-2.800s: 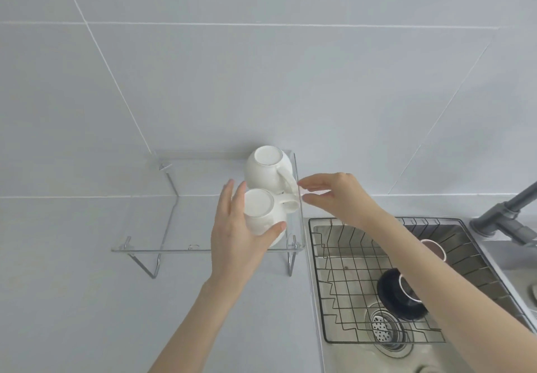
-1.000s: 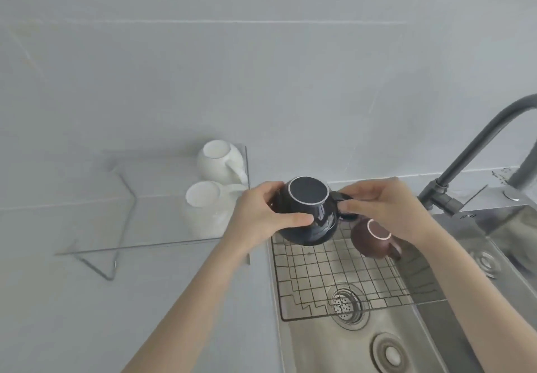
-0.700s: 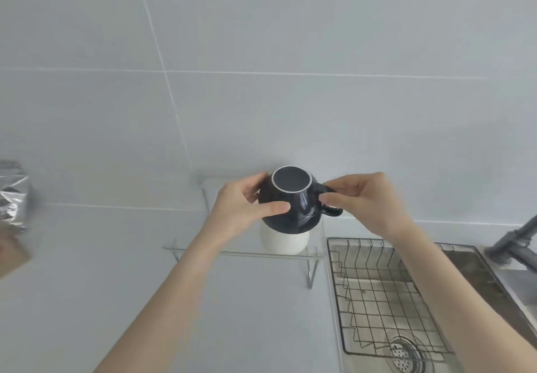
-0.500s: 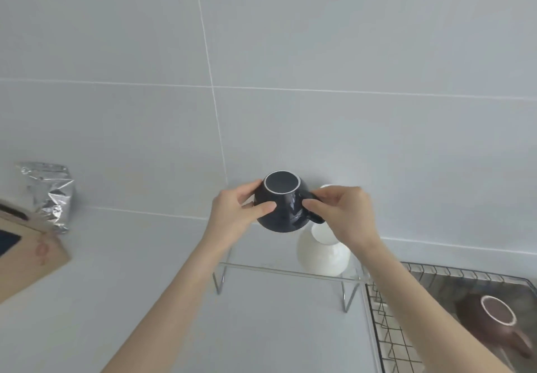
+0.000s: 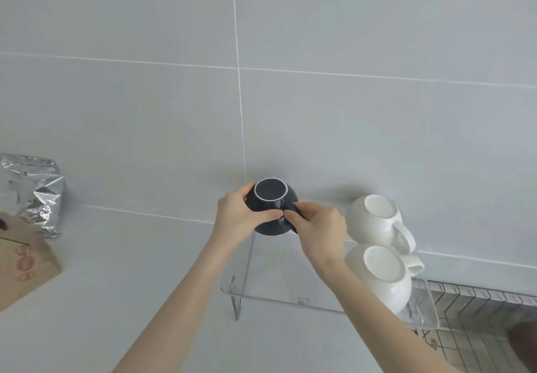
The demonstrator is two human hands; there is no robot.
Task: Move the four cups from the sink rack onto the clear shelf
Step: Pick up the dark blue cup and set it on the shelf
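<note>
An upside-down dark navy cup (image 5: 271,198) is at the far left corner of the clear shelf (image 5: 267,288); I cannot tell whether it touches the shelf. My left hand (image 5: 236,217) wraps its left side and my right hand (image 5: 318,231) pinches its handle side, so the handle is hidden. Two white cups stand inverted on the shelf's right end, one at the back (image 5: 373,220) and one at the front (image 5: 383,278). The brown cup (image 5: 523,343) shows only as a dark sliver at the lower right edge, in the sink rack (image 5: 476,323).
A crumpled silver foil bag (image 5: 36,192) stands at the left by the wall, with a brown paper package (image 5: 23,268) in front of it. The grey tiled wall rises right behind the shelf. Grey countertop spreads below and left of the shelf.
Both hands carried the dark cup from over the sink rack leftward to the shelf's far left corner. The view swung left, bringing the foil bag into sight and pushing the sink rack to the right edge.
</note>
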